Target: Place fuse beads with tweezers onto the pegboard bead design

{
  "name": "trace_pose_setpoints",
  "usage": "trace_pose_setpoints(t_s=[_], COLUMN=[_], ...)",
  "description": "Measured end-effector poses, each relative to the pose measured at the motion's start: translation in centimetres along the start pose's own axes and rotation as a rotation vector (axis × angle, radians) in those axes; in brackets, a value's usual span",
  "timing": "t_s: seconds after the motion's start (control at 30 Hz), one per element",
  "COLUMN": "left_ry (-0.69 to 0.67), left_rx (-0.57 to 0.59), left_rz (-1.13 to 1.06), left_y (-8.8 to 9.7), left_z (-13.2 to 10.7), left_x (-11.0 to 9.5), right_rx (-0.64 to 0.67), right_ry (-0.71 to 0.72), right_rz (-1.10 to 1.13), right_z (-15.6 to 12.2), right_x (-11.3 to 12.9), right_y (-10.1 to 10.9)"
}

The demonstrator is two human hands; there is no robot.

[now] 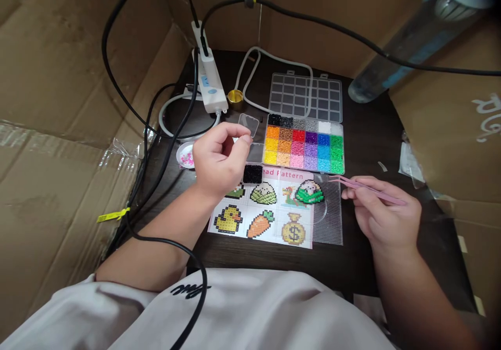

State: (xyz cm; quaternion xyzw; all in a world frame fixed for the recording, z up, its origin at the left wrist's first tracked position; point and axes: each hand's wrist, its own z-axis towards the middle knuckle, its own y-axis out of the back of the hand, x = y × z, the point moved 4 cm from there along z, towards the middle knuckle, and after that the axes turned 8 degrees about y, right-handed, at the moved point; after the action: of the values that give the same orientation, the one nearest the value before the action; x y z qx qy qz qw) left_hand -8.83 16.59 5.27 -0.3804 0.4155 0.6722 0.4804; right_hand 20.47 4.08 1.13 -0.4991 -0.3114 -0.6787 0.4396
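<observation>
My left hand [222, 158] is closed in a pinch above the small box of black beads [252, 173]. A clear square lid [248, 123] shows right at its fingertips; I cannot tell whether they grip it or it lies behind. Pink tweezers [368, 188] are held in my right hand [385, 212], their tips pointing left over the mesh sheet [332, 219]. A green and white bead piece [310, 191] lies on the printed bead pattern sheet [270, 240], partly covering a dragon picture. Beyond the sheet stands the sorted bead box [305, 142], with many colours in its compartments.
The bead box's clear lid [305, 97] lies open behind it. A white dish with pink beads [185, 155] is left of my left hand. A gold cup [235, 99] stands beside the power strip [211, 81]. Black cables [156, 170] cross the left side; cardboard walls [305, 32] surround the table.
</observation>
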Motion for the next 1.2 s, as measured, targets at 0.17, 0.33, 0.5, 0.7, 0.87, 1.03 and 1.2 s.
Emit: trace_pose_setpoints(t_s=[0.17,0.33,0.5,0.7,0.87,1.03,1.2], left_ry=[-0.001,-0.002,0.014,-0.004,0.014,0.015,0.014], left_rx=[0.001,-0.015,-0.008,-0.003,-0.006,-0.007,-0.007], left_rz=[-0.006,-0.03,-0.006,0.018,0.027,0.017,0.02], left_y=[0.0,0.0,-0.1,0.0,0.1,0.2,0.3], left_z=[0.0,0.1,0.1,0.1,0.2,0.3,0.3], left_x=[0.0,0.0,0.2,-0.2,-0.4,-0.6,-0.7], right_rx=[-0.02,0.001,-0.035,0.111,0.222,0.245,0.246], right_ry=[0.185,0.261,0.234,0.249,0.236,0.217,0.199], right_rz=[-0.219,-0.324,-0.283,-0.31,-0.279,-0.312,-0.338], right_z=[1.7,3.4,3.9,3.7,3.9,3.9,3.8], right_x=[2.5,4.5,2.6,0.5,0.0,-0.3,-0.2], right_y=[0.0,-1.1,-2.1,-3.6,-5.1,-5.6,-5.3])
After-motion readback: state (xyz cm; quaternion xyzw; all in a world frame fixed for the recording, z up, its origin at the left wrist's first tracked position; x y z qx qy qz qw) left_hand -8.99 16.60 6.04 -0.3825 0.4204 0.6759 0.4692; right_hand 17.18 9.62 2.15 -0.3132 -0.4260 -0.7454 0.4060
